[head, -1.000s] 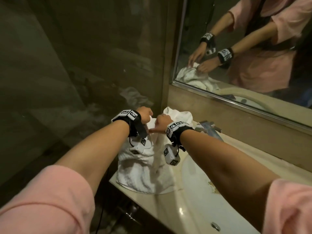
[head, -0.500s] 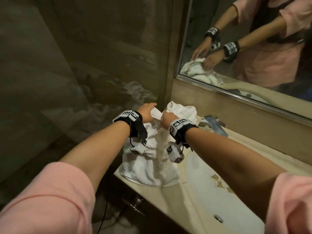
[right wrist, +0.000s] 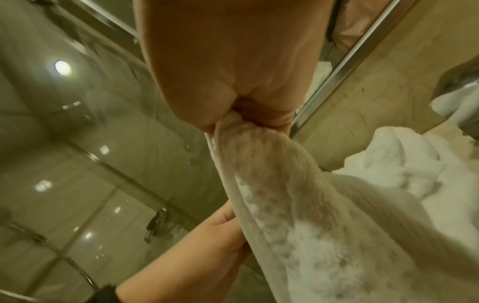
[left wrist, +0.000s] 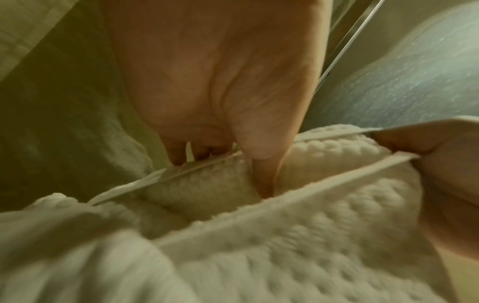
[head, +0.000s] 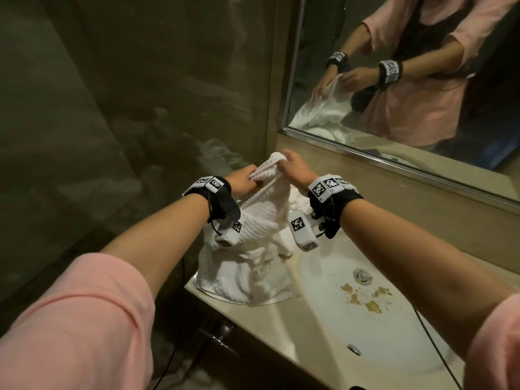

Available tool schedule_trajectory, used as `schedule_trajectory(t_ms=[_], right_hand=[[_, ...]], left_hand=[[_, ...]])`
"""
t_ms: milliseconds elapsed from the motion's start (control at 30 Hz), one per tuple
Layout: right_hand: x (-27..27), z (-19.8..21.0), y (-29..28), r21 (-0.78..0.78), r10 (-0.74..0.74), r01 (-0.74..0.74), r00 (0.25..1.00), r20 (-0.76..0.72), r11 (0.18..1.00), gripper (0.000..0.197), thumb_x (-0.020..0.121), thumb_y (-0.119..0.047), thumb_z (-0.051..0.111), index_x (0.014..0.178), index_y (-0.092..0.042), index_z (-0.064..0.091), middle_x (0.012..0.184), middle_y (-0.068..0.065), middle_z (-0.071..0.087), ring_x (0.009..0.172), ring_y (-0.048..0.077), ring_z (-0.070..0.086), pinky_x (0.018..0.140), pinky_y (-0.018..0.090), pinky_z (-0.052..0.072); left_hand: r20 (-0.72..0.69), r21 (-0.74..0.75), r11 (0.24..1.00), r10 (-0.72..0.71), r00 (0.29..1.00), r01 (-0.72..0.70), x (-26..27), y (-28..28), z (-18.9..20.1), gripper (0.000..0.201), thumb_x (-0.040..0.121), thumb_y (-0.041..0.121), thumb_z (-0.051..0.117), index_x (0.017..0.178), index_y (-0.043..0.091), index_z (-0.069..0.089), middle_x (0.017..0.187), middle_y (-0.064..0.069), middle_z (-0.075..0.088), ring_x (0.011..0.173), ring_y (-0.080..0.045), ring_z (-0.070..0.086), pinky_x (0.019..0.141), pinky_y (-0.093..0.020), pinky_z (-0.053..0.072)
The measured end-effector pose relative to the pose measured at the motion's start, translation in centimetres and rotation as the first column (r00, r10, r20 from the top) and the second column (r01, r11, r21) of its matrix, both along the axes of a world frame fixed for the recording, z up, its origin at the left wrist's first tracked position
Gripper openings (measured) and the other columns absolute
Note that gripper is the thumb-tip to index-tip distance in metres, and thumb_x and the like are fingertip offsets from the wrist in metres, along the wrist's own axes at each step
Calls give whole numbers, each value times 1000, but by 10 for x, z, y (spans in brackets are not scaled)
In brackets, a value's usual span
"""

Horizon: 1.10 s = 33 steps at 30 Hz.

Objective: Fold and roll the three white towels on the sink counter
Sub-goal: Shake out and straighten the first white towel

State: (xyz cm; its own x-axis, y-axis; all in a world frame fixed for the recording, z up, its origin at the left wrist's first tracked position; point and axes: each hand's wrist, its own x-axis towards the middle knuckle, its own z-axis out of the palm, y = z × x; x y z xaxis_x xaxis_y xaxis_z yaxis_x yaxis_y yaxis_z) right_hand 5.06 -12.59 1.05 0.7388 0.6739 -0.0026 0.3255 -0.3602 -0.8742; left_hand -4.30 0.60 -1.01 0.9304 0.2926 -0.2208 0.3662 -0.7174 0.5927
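Towels are what I am working on, and the one I have picked, the raised towel (head: 267, 209), is hanging from my two hands above the pile (head: 247, 277) at the left end of the sink counter (head: 281, 322); its lower part is still trailing down into the heap, so it is not yet free of the others. I am holding it up by its hemmed edge because I judge I need to find a straight side and a corner before any fold can be made; a towel lifted by its hem is hanging flatter than one grabbed by the middle. My left hand (head: 244, 182) is pinching the hem, thumb pressing in from one side and curled fingers (left wrist: 178, 155) behind; my right hand (head: 295, 167) is closing tightly on a bunched bit of the same edge just beside it, the cloth squeezed between thumb and fingers. Both hands are sitting close together, nearly touching, which I take as the start of sliding apart along the hem to spread it. How many towels are lying in the pile I cannot tell; folds are hiding the borders. Beyond the pile, the basin (head: 365, 319) is lying to the right with brown stains near its drain (head: 363, 275), so I am keeping the cloth over the counter side; the mirror (head: 408, 80) above is showing the same grip from the front.
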Motion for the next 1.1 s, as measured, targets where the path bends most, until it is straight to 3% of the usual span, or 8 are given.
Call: schedule_trajectory(t_ms=[200, 300, 367, 467, 600, 767, 933, 1100], right_hand=[[7, 60, -50, 250, -248, 260, 966, -81, 933, 19, 79, -18, 40, 74, -12, 58, 74, 10, 58, 71, 25, 54, 68, 38, 43], [7, 95, -81, 378, -327, 346, 938, -117, 859, 25, 86, -8, 39, 68, -14, 55, 65, 4, 51, 63, 18, 48, 62, 32, 39], [4, 122, -104, 416, -361, 358, 930, -76, 836, 23, 84, -9, 38, 67, -13, 53, 65, 5, 49, 62, 16, 47, 59, 28, 38], [-2, 160, -143, 478, -378, 344, 925, -26, 808, 29, 88, -2, 35, 66, -14, 49, 64, 2, 46, 56, 9, 46, 52, 21, 38], [-6, 196, -206, 551, -433, 342, 900, 40, 761, 30, 92, -1, 35, 70, -14, 51, 68, 2, 52, 59, 7, 51, 55, 17, 45], [-18, 241, -292, 694, -515, 342, 856, 48, 633, 23, 83, -7, 40, 90, 1, 60, 76, 8, 63, 64, 11, 62, 58, 22, 51], [-33, 283, -381, 726, -698, 401, 700, 150, 559, 24, 82, -7, 39, 71, -15, 59, 58, -9, 61, 54, 2, 55, 54, 18, 47], [-45, 294, -462, 722, -800, 471, 568, 191, 507, 26, 82, -11, 37, 80, -11, 63, 77, 7, 64, 69, 14, 57, 61, 25, 48]], left_hand=[[117, -28, 985, -165, 979, 170, 3, -24, 70, 33, 81, 48, 64, 93, 18, 55, 93, -2, 57, 84, -14, 52, 71, -30, 40], [176, -157, 954, -229, 958, 256, 1, -47, 111, 19, 88, 37, 66, 99, 22, 61, 94, 6, 63, 81, -5, 57, 73, -19, 45], [189, -250, 922, -252, 949, 295, -1, -68, 136, 30, 90, 39, 61, 106, 14, 65, 99, 4, 68, 83, -6, 62, 80, -21, 50], [221, -345, 881, -258, 940, 323, -4, -104, 172, 20, 95, 36, 54, 94, 20, 66, 80, 12, 71, 68, -1, 65, 68, -16, 53], [261, -449, 792, -327, 908, 414, -3, -155, 218, 25, 89, 23, 66, 107, 7, 65, 95, -8, 69, 76, -13, 67, 78, -29, 57], [364, -428, 712, -428, 827, 557, 7, -232, 269, 27, 88, 13, 65, 112, 1, 63, 102, -15, 69, 85, -20, 68, 75, -30, 59], [462, -429, 606, -490, 739, 670, 14, -318, 302, 35, 87, 14, 66, 119, 2, 61, 113, -17, 67, 98, -26, 66, 88, -36, 56], [488, -385, 536, -573, 658, 752, 25, -395, 307, 51, 79, 29, 77, 120, 3, 61, 117, -20, 66, 109, -31, 64, 100, -46, 47]])
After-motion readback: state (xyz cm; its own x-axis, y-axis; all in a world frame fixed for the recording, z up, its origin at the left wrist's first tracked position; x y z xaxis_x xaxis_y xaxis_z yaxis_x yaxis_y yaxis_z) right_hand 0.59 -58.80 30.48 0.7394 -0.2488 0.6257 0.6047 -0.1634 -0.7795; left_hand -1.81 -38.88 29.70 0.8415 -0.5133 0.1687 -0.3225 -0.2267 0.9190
